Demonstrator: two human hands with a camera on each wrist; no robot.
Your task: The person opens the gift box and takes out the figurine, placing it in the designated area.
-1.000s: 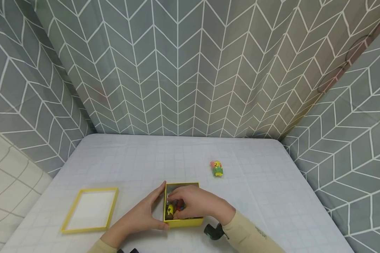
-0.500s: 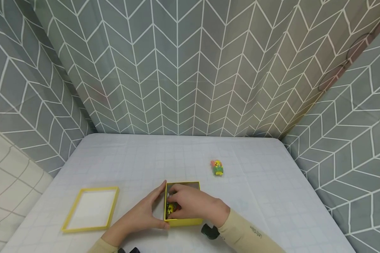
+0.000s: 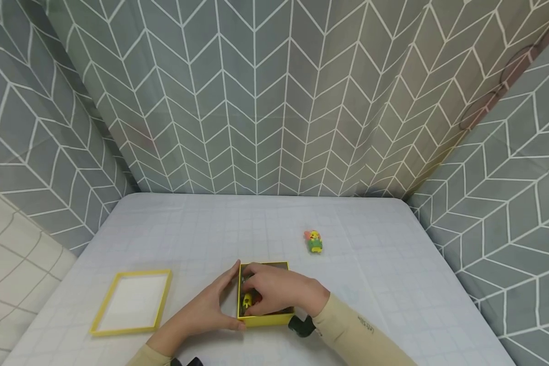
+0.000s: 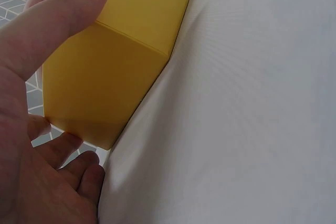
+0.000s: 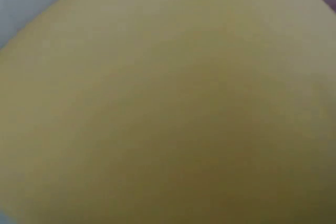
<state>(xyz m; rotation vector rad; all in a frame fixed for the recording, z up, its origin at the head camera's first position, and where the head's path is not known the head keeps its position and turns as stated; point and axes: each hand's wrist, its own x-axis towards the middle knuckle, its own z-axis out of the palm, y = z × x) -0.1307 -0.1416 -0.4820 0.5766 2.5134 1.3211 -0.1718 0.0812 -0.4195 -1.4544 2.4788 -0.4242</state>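
One yellow-and-green figurine [image 3: 315, 242] is out beyond the yellow cardboard box [image 3: 267, 321]; a small yellow toy [image 3: 247, 301] remains inside. Left hand [image 3: 208, 307] grips the box; right hand [image 3: 281, 290] dips inside, hold hidden.

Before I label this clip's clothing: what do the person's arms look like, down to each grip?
The left sleeve and right sleeve are beige; the right bears small dark lettering. A black device shows by each sleeve. Left grip and right grip are ungloved.

We see grey curtain [image 3: 265, 101] with white zigzag lines behind table [image 3: 375, 284] and along both sides. Table surface white, faintly gridded, far corners rounded. We notice pale lined panel [image 3: 9, 269] at lower left, warmer tint toward right.
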